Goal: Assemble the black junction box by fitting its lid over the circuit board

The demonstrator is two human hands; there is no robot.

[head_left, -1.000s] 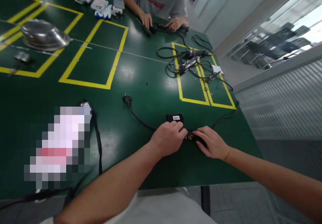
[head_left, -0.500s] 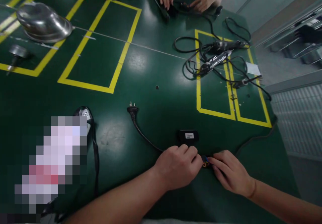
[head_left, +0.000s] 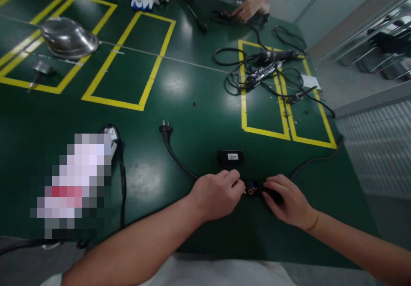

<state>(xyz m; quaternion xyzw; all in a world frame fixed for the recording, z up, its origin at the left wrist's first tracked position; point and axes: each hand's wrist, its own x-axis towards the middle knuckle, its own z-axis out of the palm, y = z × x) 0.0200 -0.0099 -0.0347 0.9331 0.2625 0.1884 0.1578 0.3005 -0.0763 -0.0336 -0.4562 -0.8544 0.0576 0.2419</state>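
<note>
My left hand (head_left: 218, 195) is closed round the power cord where it meets a small open black housing. The power cord (head_left: 178, 162) curves away from that hand to a black plug (head_left: 165, 129), its metal prongs pointing to the far side. Between my hands the black housing (head_left: 251, 184) shows blue wire and a brass-coloured ring. My right hand (head_left: 289, 202) pinches a black piece (head_left: 273, 192) at the housing's right side; its far part is hidden by the fingers. Just beyond my left hand lies a black cover (head_left: 231, 157) with a white label.
Coiled cables and dark handheld tools (head_left: 265, 74) lie across yellow-taped boxes at the right. A metal shell (head_left: 69, 37) and a round metal part (head_left: 42, 67) sit at the left. Nearer is a power strip (head_left: 111, 132), partly blurred out. Another person's hand (head_left: 247, 10) rests across the table (head_left: 186, 127).
The view has shifted slightly. My hands are a little farther apart, showing more of the black housing, and a black piece now shows in my right fingers. The other person's one hand has lifted.
</note>
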